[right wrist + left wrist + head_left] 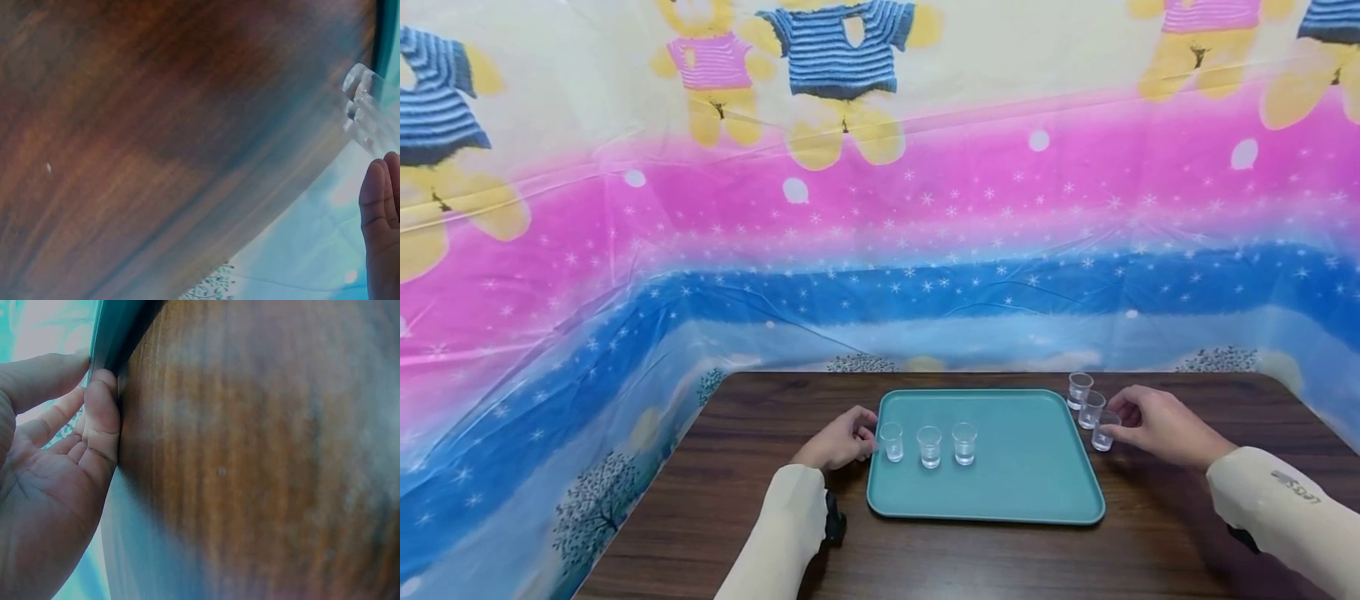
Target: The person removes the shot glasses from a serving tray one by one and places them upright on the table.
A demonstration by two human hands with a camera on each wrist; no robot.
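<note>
A teal tray (1030,467) lies on the table with three small clear cups on it, one at its left (892,442), one in the middle (929,447) and one further right (964,443). My left hand (842,440) holds the tray's left rim; the left wrist view shows the thumb and fingers (103,403) at that edge. Off the tray's right side, three more clear cups stand in a slanting row. My right hand (1157,423) pinches the nearest cup (1102,435) between thumb and fingers. Behind it are a second cup (1091,410) and a third (1079,390).
The dark wood-grain table (970,562) extends around the tray. Behind and beside it hangs a printed cloth (865,217) with bears, a pink band and a blue band. Something black (834,518) sits at the left wrist.
</note>
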